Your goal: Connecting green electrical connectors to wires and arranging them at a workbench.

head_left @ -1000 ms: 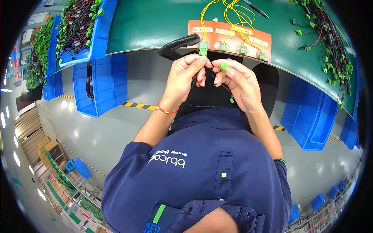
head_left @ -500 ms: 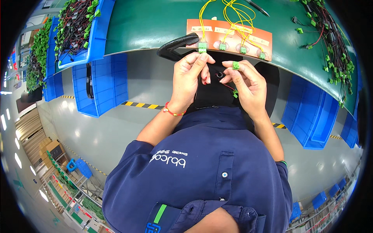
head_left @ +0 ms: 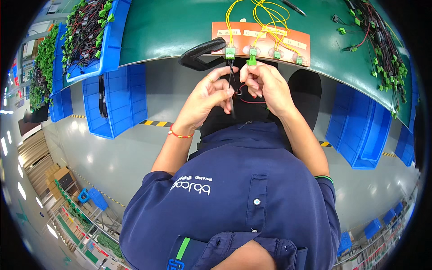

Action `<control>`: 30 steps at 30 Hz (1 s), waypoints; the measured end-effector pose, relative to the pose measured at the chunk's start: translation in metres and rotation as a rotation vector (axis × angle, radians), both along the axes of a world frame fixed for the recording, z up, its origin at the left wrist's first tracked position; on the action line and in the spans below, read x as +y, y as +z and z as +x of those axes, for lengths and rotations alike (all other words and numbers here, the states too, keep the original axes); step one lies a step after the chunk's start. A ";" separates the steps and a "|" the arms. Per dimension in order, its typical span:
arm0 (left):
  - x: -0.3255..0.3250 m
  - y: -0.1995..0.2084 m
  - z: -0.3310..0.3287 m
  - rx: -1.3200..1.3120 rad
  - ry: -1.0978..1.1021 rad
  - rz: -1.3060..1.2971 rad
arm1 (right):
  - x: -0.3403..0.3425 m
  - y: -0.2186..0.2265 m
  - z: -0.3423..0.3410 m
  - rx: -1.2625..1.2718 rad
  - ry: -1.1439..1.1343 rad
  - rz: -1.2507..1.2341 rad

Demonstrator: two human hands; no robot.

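Note:
An orange board lies at the edge of the green bench, with several green sockets along its front and yellow wires running off behind. My right hand pinches a green connector plug right at the second socket from the left; I cannot tell whether it is seated. Black wires hang from the leftmost green connector. Around these wires my left hand closes with thumb and fingers. A thin red wire dangles below my right hand.
A black clamp-like handle juts over the bench edge left of the board. Wire bundles with green connectors fill a blue bin at left and lie on the bench at right. Blue bins hang below. A pen lies behind.
My right hand has moved left and up, bringing the green connector plug to the second socket. My left hand has dropped slightly, and black wires now show hanging from the leftmost connector.

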State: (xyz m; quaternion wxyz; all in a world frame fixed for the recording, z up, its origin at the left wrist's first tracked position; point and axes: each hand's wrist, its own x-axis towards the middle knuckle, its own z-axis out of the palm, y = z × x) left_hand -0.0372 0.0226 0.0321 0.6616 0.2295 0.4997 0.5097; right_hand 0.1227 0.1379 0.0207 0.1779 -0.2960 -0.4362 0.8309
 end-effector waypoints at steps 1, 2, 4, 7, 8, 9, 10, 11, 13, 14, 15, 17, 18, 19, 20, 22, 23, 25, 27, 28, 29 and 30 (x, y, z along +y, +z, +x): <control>-0.003 -0.003 0.000 0.000 0.003 0.000 | 0.001 -0.001 0.000 0.000 0.003 0.000; -0.007 -0.008 0.000 0.026 0.011 0.016 | 0.003 -0.004 0.001 0.067 0.017 -0.079; -0.009 -0.012 0.001 0.095 0.032 0.048 | 0.004 -0.010 -0.001 0.200 0.039 -0.228; -0.009 -0.011 0.005 0.331 0.074 0.043 | 0.001 -0.017 -0.005 0.439 0.073 -0.503; -0.009 -0.010 0.005 0.331 0.074 0.043 | -0.001 -0.017 -0.006 0.485 0.065 -0.541; -0.008 -0.004 0.005 0.410 0.088 -0.011 | -0.001 -0.017 -0.007 0.485 0.063 -0.541; -0.007 -0.001 0.005 0.488 0.102 -0.066 | 0.001 -0.018 -0.008 0.558 0.071 -0.597; -0.008 -0.005 0.003 0.487 0.100 -0.065 | 0.003 -0.019 -0.009 0.630 0.079 -0.653; -0.011 -0.015 -0.002 0.514 -0.008 -0.017 | 0.005 -0.022 -0.010 0.621 0.077 -0.637; -0.014 -0.018 -0.004 0.514 -0.010 -0.015 | 0.007 -0.024 -0.009 0.635 0.099 -0.627; -0.015 -0.018 -0.004 0.389 -0.144 -0.029 | 0.009 -0.025 -0.008 0.649 0.122 -0.619; -0.014 -0.020 0.001 0.204 -0.348 -0.076 | 0.009 -0.025 -0.006 0.593 0.110 -0.563; -0.011 -0.019 0.010 0.159 -0.342 -0.065 | 0.009 -0.024 -0.005 0.537 0.102 -0.510; -0.009 -0.018 0.019 0.114 -0.336 -0.053 | 0.015 -0.018 0.001 0.444 0.134 -0.400; -0.007 -0.015 0.023 0.130 -0.340 -0.058 | 0.015 -0.017 0.004 0.324 0.119 -0.157; -0.003 -0.013 0.030 0.097 -0.318 -0.070 | 0.023 -0.019 0.018 0.139 0.192 0.335; -0.002 -0.013 0.031 0.063 -0.294 -0.085 | 0.018 -0.018 0.029 0.070 0.225 0.312; -0.004 -0.021 0.034 0.049 -0.255 -0.057 | 0.007 -0.017 0.054 -0.028 0.396 0.467; -0.005 -0.029 0.037 0.025 -0.166 -0.003 | 0.009 -0.021 0.080 -0.185 0.635 0.510; -0.003 -0.029 0.035 0.030 -0.141 -0.032 | 0.008 -0.024 0.094 -0.236 0.575 0.528; -0.004 -0.030 0.034 0.042 -0.107 -0.031 | 0.007 -0.026 0.105 -0.285 0.515 0.545; -0.003 -0.033 0.032 0.068 -0.052 -0.054 | 0.008 -0.020 0.113 -0.287 0.414 0.471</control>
